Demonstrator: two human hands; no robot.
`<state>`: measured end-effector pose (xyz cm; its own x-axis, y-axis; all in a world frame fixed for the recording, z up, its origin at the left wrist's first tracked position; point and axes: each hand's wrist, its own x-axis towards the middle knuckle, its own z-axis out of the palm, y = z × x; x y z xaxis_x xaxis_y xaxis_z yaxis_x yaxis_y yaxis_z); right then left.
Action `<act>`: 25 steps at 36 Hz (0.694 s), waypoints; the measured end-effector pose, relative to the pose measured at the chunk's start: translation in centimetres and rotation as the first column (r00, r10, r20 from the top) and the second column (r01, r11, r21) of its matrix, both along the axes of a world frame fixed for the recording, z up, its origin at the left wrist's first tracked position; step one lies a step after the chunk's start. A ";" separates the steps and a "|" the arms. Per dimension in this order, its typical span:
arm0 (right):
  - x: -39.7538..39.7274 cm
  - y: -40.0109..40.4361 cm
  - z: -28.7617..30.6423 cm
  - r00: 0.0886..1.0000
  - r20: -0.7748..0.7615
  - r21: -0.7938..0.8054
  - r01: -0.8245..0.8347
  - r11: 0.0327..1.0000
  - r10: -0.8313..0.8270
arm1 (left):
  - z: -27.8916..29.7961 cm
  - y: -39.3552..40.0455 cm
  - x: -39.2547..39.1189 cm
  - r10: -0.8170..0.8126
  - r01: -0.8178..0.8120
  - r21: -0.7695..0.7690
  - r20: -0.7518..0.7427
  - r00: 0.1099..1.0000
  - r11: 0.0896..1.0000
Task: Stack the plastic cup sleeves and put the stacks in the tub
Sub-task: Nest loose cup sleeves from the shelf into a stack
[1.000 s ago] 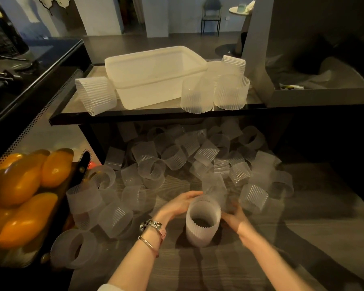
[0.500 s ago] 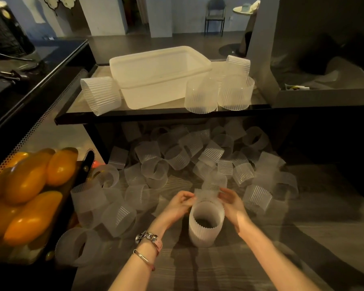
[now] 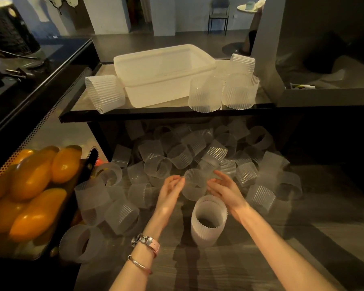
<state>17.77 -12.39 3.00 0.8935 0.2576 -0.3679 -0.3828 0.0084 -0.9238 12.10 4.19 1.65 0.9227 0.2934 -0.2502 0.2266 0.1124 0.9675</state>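
Note:
A stack of ribbed translucent sleeves (image 3: 208,225) stands upright on the grey wood surface in front of me. Just beyond it a single sleeve (image 3: 194,184) is held between my two hands, a little above the stack's rim. My left hand (image 3: 170,191) pinches its left side with curled fingers. My right hand (image 3: 224,191) holds its right side with thumb and fingers. Several loose sleeves (image 3: 177,158) lie in a heap behind and to the left. The white plastic tub (image 3: 156,91) sits on the raised black shelf and looks empty.
On the shelf (image 3: 156,115), one sleeve stack (image 3: 104,93) lies tilted left of the tub and three stacks (image 3: 205,94) stand to its right. A tray of orange-yellow fruit (image 3: 34,185) sits at my left. A dark counter runs along the far left.
Both hands have left the stack's sides, picked a single sleeve from the heap, and now hold it between them just beyond the stack's rim.

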 end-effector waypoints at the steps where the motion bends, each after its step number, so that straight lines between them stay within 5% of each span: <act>1: 0.0 0.1 0.1 1.000 -0.013 0.012 -0.002 1.000 0.002 | 0.0 0.0 0.0 0.004 -0.004 0.014 0.003 1.000 1.000; 5: 0.0 0.3 0.7 0.993 -0.120 0.218 0.018 0.976 0.009 | 0.2 0.2 0.3 -0.011 0.011 0.049 0.004 1.000 0.999; 17: 1.1 0.5 1.3 0.990 -0.138 0.317 0.039 0.948 0.006 | 1.5 -0.9 1.1 0.119 -0.114 -0.151 0.030 0.992 0.982; 20: 1.3 0.5 0.9 0.993 -0.116 0.289 0.018 0.957 0.017 | 1.3 -1.1 1.2 0.125 -0.119 -0.115 0.044 0.991 0.986; 25: 1.7 0.5 0.8 0.984 -0.005 0.013 -0.177 0.984 0.177 | 0.2 -0.8 0.9 0.053 -0.051 -0.019 0.111 0.992 0.999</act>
<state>19.47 -11.90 3.79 0.8311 0.4163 -0.3688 -0.3848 -0.0486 -0.9217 13.00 3.36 1.83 0.9287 0.3383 -0.1519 0.1112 0.1369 0.9843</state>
